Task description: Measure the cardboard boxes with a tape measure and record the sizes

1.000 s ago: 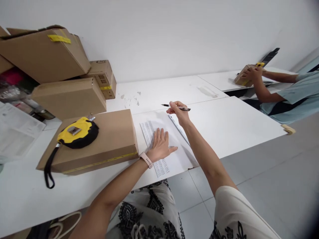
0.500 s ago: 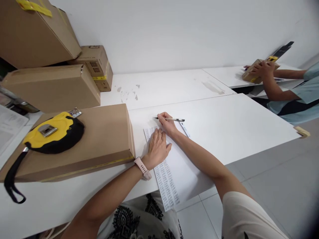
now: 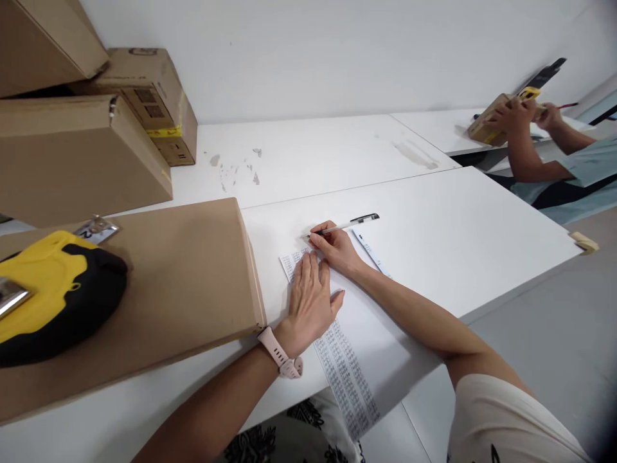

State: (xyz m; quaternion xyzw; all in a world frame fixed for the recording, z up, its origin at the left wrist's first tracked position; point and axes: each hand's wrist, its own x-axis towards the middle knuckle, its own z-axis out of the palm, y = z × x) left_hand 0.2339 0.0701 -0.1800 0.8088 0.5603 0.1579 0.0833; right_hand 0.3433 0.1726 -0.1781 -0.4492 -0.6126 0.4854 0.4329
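Note:
A pen (image 3: 354, 223) with a dark cap end is pinched in my right hand (image 3: 333, 246), its tip slanting down to the left near the top of a sheet of paper (image 3: 344, 366). Columns of small handwriting run down the left side of that sheet, and its lower end hangs past the table edge. My left hand (image 3: 311, 296) lies flat on the paper, fingers stretched out and holding nothing. A blue-white printed strip (image 3: 369, 251) shows beside my right wrist.
A large cardboard box (image 3: 183, 270) lies left of my hands, with a yellow-black tape measure (image 3: 72, 289) on it. More boxes (image 3: 144, 96) are stacked behind. At the far right, a person's hands (image 3: 518, 119) hold a small carton (image 3: 486, 125). The white table (image 3: 457, 238) ends at the right.
The view has shifted closer and to the right. The pen is tilted more steeply in my right hand. At the right, the other person's second hand now shows, with a red pen-like stick.

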